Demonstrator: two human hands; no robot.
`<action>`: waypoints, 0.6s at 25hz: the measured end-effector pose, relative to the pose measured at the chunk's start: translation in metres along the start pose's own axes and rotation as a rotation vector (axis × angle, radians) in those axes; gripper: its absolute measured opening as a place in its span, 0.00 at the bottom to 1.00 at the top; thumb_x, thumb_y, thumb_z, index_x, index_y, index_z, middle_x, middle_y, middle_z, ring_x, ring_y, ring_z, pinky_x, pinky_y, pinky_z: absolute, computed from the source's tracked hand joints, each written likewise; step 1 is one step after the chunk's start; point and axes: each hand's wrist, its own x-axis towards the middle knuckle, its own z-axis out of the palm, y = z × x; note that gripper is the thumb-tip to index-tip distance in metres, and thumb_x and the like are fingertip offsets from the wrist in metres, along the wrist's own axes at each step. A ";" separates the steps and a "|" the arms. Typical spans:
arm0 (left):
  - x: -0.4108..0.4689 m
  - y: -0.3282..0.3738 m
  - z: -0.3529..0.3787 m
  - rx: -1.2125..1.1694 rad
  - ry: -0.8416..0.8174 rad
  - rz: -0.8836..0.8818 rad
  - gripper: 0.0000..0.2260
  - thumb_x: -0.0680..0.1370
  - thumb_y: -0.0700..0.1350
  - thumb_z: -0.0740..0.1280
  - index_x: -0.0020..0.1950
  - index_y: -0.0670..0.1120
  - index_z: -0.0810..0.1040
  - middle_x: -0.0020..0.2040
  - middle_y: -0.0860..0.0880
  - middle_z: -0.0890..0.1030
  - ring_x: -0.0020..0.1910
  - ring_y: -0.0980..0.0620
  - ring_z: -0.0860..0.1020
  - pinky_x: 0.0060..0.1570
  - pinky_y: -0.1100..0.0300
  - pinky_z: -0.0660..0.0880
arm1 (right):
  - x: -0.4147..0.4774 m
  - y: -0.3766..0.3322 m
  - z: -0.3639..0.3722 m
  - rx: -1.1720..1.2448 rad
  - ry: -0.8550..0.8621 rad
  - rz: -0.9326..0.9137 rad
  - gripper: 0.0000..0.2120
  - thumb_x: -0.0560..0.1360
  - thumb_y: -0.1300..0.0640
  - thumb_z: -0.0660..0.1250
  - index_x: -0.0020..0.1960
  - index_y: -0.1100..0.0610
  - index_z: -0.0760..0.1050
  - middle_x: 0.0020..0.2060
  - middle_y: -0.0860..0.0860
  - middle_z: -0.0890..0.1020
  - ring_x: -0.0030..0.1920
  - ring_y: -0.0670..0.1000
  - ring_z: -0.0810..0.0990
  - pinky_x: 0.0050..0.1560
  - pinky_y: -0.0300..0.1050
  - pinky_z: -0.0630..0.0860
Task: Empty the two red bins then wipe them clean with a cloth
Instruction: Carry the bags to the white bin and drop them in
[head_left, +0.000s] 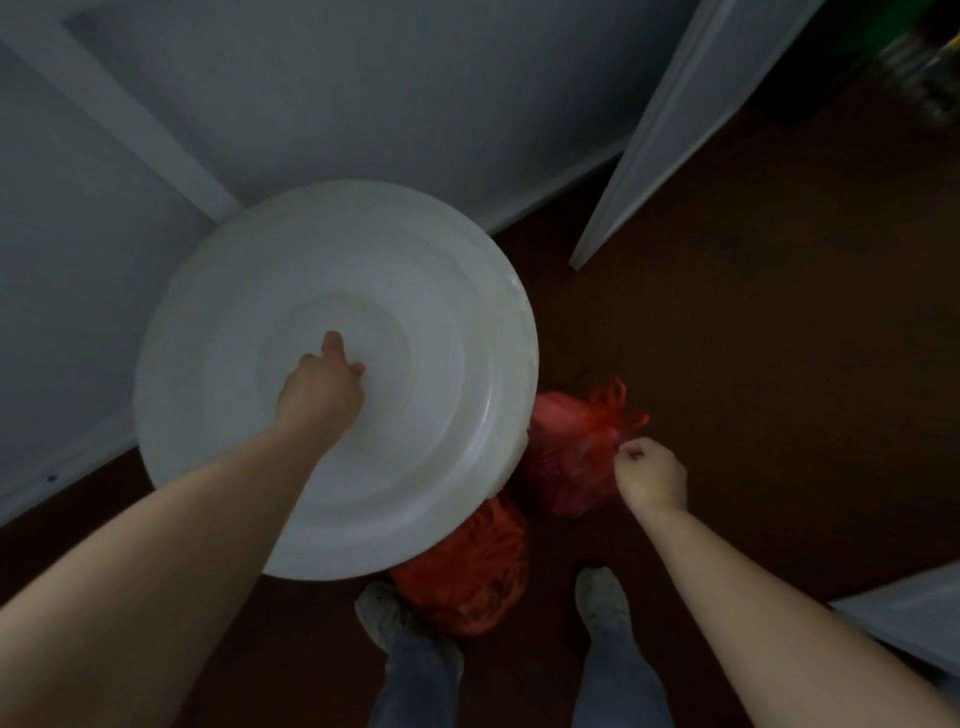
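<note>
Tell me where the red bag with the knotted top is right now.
In the head view, the red bag is at the right edge of the white lid, just left of the right hand.

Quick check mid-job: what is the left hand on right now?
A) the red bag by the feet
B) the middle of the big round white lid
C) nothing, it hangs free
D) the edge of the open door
B: the left hand lies at the middle of the white lid.
</note>
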 end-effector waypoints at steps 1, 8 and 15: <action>-0.009 -0.003 0.000 -0.008 0.007 -0.022 0.25 0.83 0.54 0.56 0.76 0.46 0.55 0.58 0.33 0.73 0.55 0.31 0.76 0.50 0.45 0.73 | 0.003 -0.002 -0.006 -0.016 -0.020 -0.022 0.06 0.79 0.56 0.64 0.48 0.49 0.79 0.52 0.53 0.84 0.45 0.54 0.77 0.45 0.42 0.67; -0.106 -0.018 0.002 -0.116 0.053 -0.241 0.16 0.82 0.52 0.59 0.66 0.46 0.62 0.51 0.34 0.76 0.49 0.33 0.78 0.42 0.49 0.69 | 0.015 -0.010 -0.048 -0.205 -0.147 -0.211 0.05 0.78 0.56 0.65 0.45 0.50 0.79 0.50 0.55 0.84 0.47 0.57 0.79 0.45 0.43 0.68; -0.253 -0.057 0.025 -0.310 0.017 -0.500 0.14 0.83 0.52 0.57 0.65 0.47 0.61 0.49 0.37 0.74 0.49 0.35 0.77 0.43 0.50 0.68 | -0.019 -0.012 -0.055 -0.376 -0.200 -0.355 0.08 0.77 0.57 0.63 0.48 0.54 0.82 0.49 0.57 0.85 0.55 0.62 0.81 0.52 0.48 0.76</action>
